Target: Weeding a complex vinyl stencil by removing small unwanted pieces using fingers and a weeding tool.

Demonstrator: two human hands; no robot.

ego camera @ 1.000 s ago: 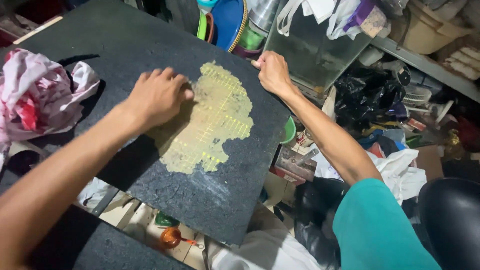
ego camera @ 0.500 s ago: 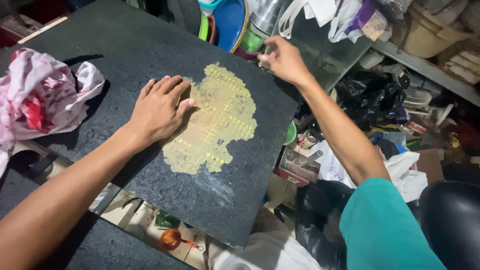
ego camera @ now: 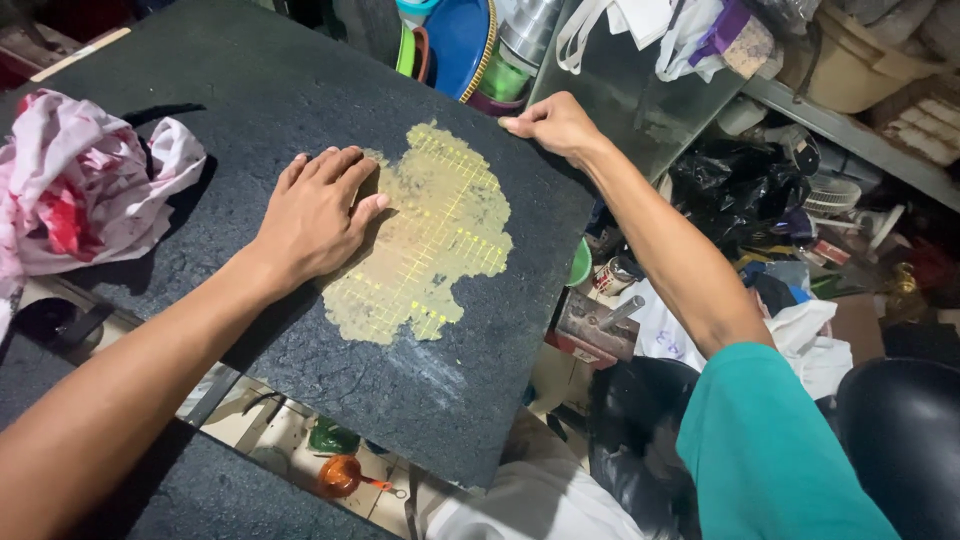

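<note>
Head view looks down on a large dark board [ego camera: 300, 110] with a speckled black surface, set at a slant across the scene. Near its middle lies a ragged yellow patch [ego camera: 430, 235] marked with a fine grid of lines. The left hand [ego camera: 318, 210] lies flat on the board, palm down and fingers together and stretched out, grasping nothing; its thumb and the side of the palm rest on the left edge of the yellow patch. The right hand [ego camera: 552, 122] reaches to the far right edge of the board, fingers bent over that edge and gripping it, just beyond the upper right of the patch. A teal sleeve [ego camera: 780, 450] covers the right upper arm. On the board's left part sits a crumpled pink and white cloth [ego camera: 80, 185], well apart from both hands. Beyond the far edge stand a blue plate [ego camera: 455, 40] and a metal container [ego camera: 535, 25]. Below the near edge, on the floor, lies a small orange scoop [ego camera: 340, 475].
</note>
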